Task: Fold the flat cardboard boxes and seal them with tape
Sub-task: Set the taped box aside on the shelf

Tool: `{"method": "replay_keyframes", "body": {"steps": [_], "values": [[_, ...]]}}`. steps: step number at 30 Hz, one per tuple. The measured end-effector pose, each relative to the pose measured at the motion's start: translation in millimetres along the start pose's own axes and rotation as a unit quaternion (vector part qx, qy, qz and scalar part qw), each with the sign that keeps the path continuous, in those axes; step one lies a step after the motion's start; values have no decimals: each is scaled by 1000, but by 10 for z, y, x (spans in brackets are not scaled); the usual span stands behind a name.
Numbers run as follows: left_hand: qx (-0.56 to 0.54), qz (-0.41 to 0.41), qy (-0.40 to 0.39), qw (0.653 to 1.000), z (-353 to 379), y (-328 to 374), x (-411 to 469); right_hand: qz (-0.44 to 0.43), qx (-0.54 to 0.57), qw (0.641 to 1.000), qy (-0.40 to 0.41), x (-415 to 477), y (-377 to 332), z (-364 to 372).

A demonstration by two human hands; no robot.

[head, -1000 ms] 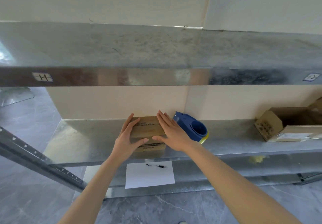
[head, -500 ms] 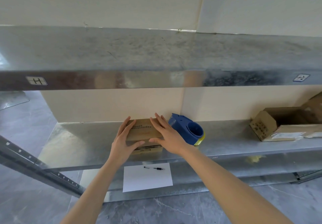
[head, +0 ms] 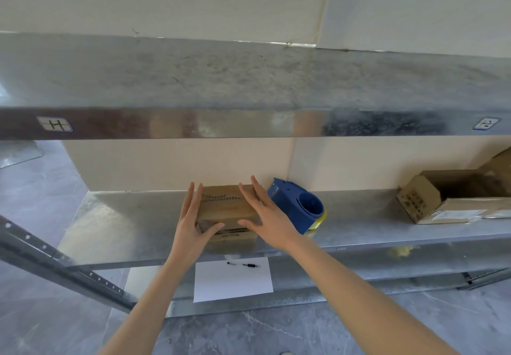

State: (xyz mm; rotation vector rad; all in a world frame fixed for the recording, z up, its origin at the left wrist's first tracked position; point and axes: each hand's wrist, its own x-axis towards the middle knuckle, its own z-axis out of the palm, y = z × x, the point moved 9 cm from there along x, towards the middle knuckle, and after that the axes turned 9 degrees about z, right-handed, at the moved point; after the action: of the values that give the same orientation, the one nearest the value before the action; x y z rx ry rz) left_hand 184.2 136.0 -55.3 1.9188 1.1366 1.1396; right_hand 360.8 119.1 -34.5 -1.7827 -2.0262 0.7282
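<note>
A small brown cardboard box with black print stands on the middle metal shelf, close to the wall. My left hand lies flat against its left side with the thumb across the front. My right hand covers its right top edge, fingers straight, thumb on the front. Both hands clasp the box between them. A blue tape dispenser with a yellow roll lies right beside the box, just behind my right hand.
An open cardboard box lies on its side at the shelf's right end. The upper shelf overhangs the work spot. A white sheet with a black pen lies on the lower shelf. A slanted metal upright stands at left.
My hands have slid outward from the box top to its sides, fingers straighter. The box stays in place beside the tape dispenser.
</note>
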Motion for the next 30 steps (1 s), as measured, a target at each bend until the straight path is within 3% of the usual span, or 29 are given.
{"method": "replay_keyframes", "body": {"steps": [4, 9, 16, 21, 30], "values": [[-64, -49, 48, 996, -45, -129, -156, 2, 47, 998, 38, -91, 81, -19], [-68, -104, 78, 989, -55, -261, -273, 62, 106, 986, 117, -126, 268, -115], [-76, -146, 72, 984, 37, -300, -256, 145, 196, 967, 75, -122, 471, 87], [-74, -152, 100, 981, -2, -261, -256, 180, 248, 948, 90, -121, 505, 39], [-135, -144, 140, 970, -181, -64, -139, 181, 300, 935, 59, -158, 426, -43]]}}
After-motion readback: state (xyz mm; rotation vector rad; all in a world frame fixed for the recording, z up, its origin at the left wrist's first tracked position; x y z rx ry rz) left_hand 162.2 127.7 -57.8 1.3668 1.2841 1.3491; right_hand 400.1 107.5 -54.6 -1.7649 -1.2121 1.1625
